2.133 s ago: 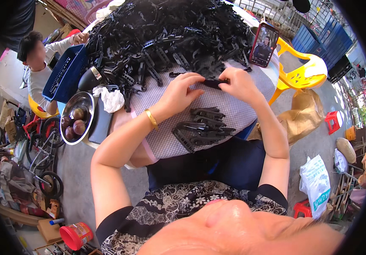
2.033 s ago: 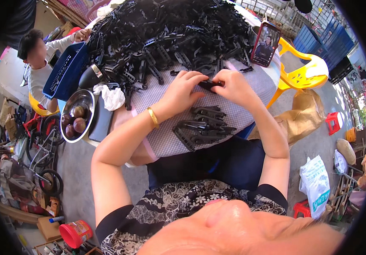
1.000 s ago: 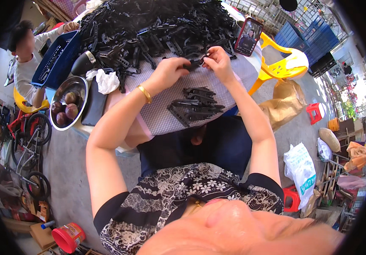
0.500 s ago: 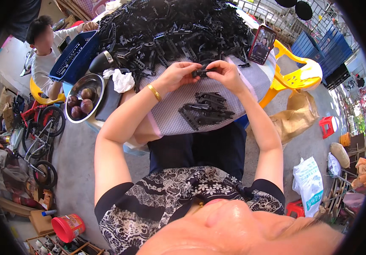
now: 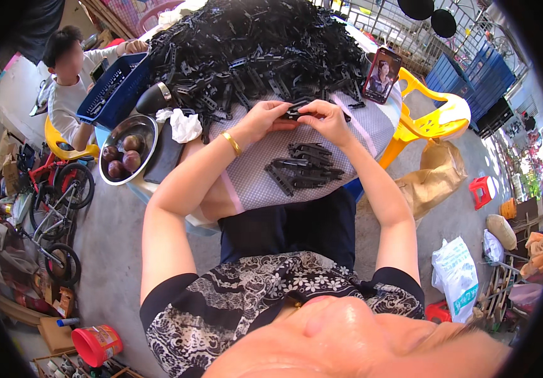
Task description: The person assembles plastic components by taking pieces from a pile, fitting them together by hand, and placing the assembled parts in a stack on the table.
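Between my two hands is a small black plastic part (image 5: 293, 111), held just over the cloth at the near edge of the big pile. My left hand (image 5: 265, 123) pinches its left end, and a gold bangle sits on that wrist. The fingers of my right hand (image 5: 325, 120) close on its right end and cover much of it. Beyond my hands rises a large heap of black plastic parts (image 5: 252, 47). Nearer to me, a small stack of similar black parts (image 5: 306, 167) lies on the dotted cloth (image 5: 246, 183).
Left on the table are a steel bowl (image 5: 152, 146) of plums, crumpled tissue (image 5: 184, 125) and a blue basket (image 5: 117, 94) beside a seated person (image 5: 67, 82). A phone (image 5: 382, 75) stands at the right, by a yellow chair (image 5: 435, 116). A paper sack (image 5: 435, 176) sits on the floor.
My hands stay together on the black part; the fingers have shifted, with the left ones now straighter beneath it. The whole view has moved slightly.
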Available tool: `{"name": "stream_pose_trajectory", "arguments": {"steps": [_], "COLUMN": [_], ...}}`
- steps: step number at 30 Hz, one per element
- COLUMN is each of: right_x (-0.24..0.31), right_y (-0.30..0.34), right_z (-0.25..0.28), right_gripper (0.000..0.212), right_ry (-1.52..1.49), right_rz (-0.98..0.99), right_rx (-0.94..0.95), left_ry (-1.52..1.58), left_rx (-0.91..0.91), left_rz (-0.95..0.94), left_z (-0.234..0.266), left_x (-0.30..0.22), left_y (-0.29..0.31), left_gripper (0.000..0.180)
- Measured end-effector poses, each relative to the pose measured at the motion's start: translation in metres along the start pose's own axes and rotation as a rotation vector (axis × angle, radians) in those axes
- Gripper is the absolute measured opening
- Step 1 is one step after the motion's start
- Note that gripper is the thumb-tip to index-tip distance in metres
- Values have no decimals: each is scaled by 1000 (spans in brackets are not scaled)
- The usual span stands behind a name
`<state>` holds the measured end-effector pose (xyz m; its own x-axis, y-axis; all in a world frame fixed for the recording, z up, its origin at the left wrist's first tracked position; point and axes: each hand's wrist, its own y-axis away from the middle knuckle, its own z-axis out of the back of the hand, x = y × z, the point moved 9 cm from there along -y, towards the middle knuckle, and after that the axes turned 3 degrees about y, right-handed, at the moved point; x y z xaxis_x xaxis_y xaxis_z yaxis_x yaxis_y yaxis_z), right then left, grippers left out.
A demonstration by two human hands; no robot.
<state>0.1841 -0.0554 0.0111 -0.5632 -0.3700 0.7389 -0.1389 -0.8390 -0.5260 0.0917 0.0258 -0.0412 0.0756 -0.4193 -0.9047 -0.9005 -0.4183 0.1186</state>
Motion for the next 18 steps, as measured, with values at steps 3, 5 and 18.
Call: {"name": "stream_pose_trajectory", "arguments": {"steps": [3,5,18], "right_x": [7,10,32], "right_y": [-2,-1,2], "right_z": [5,7,16], "right_gripper": [16,16,31], "right_ry": [48,74,389], "right_rz": [71,69,159], "right_rx": [-87,-92,-168], "left_ry": [-19,-101,-631], "left_rx": [-17,4,-194], "left_rz": [9,-56,-436], "left_z": [-4,-6,-10], "left_x": [-1,-7,-34], "left_y": [4,4,15], "left_gripper": [33,36,27]}}
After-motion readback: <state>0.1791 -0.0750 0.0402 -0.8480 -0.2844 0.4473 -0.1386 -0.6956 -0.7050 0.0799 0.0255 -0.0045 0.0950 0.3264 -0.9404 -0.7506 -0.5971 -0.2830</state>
